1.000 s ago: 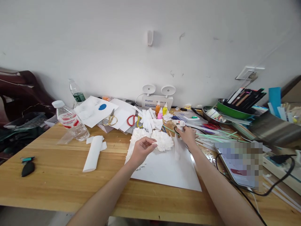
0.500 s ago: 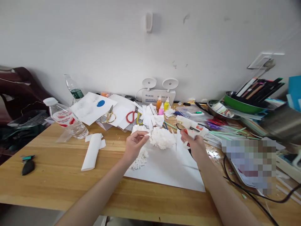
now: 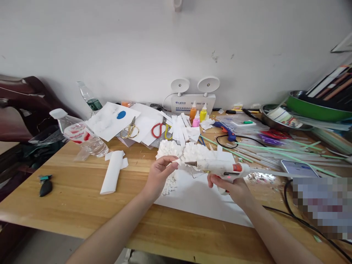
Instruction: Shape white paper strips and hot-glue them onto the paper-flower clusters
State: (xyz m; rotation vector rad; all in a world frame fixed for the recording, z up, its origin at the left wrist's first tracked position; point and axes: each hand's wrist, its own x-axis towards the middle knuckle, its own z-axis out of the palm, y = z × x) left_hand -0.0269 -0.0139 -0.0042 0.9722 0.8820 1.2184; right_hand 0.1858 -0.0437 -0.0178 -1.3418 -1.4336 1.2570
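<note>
My left hand (image 3: 162, 175) pinches a small white paper piece (image 3: 178, 161) between thumb and fingertips. My right hand (image 3: 229, 187) is wrapped round the grip of a white glue gun (image 3: 221, 168), whose dark nozzle points left, close to the paper piece. A glue stick (image 3: 271, 172) runs out of the gun's rear. Behind the hands lie clusters of white curled paper (image 3: 168, 148), partly covered by the left hand and the gun. A white sheet (image 3: 203, 200) is spread on the table beneath them.
Water bottles (image 3: 82, 136) and a rolled white paper (image 3: 112, 172) are at the left. Scissors (image 3: 130, 130), small paint bottles (image 3: 196, 120) and cut strips (image 3: 178, 128) sit behind. A phone (image 3: 298, 168), black cable (image 3: 299, 220) and green bowl (image 3: 316, 108) are at the right.
The glue gun has come level in my right hand, its nozzle now near my left fingertips. The view has shifted, and a blue glue gun on the table behind now shows.
</note>
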